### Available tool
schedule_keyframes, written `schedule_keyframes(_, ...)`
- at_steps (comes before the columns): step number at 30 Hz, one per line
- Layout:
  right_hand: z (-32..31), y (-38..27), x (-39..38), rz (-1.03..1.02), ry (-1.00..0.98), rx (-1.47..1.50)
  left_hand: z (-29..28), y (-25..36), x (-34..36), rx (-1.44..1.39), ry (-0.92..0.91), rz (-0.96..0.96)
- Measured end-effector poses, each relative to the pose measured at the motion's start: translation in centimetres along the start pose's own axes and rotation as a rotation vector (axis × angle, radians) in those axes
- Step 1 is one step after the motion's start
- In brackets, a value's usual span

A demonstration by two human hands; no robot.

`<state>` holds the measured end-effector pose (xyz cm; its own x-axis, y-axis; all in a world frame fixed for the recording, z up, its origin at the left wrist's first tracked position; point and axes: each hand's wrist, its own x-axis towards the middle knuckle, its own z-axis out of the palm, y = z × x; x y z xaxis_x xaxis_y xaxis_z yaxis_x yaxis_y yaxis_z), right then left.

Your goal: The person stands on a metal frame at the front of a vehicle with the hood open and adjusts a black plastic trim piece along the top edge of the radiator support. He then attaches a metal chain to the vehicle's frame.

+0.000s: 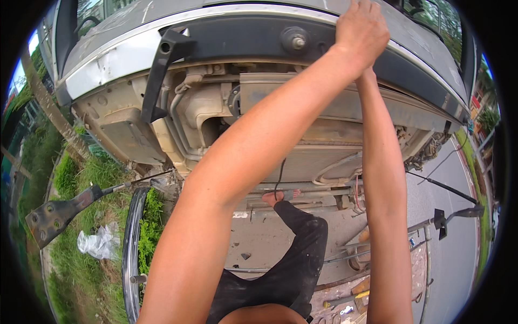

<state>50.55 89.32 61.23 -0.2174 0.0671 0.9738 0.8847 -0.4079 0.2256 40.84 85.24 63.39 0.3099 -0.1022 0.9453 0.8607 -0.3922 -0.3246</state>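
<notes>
Both my arms reach up to the front of a vehicle with its lower front open. My left hand (pixel 362 29) is closed at the black front panel (pixel 237 38), right of a round fitting with a metal stud (pixel 295 41). What it grips, if anything, does not show. Just beneath it, my right hand (pixel 367 74) is mostly hidden behind the left, its fingers out of sight. A black angled bracket (pixel 157 81) hangs from the panel's left part. Pale strip trim (pixel 124 46) runs above the panel.
Below the panel lie a finned radiator (pixel 302 163) and bent pipes (pixel 175 116). Metal arms with brackets stick out at left (pixel 62 216) and right (pixel 458 216). Tools (pixel 345 299) lie at lower right. A curved black strip (pixel 132 254) stands by the grass, near clear plastic (pixel 100 241).
</notes>
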Motion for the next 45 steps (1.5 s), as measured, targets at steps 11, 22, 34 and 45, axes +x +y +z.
schedule_keyframes(11,-6.5,-3.1,2.8,0.114,-0.037,0.392,-3.4,2.5,0.5,0.133,-0.536,-0.04)
schedule_keyframes(22,-9.4,-3.5,3.0,0.126,-0.136,0.017,-2.6,2.0,0.2,0.332,-0.59,0.083)
schedule_keyframes(34,-6.0,-3.2,5.3,0.228,-0.524,-0.267,-0.5,2.8,0.5,0.505,-0.489,0.171)
schedule_keyframes(45,0.2,-1.6,1.6,0.138,-0.211,0.571,-17.1,-20.0,-11.4,0.319,0.131,-0.47)
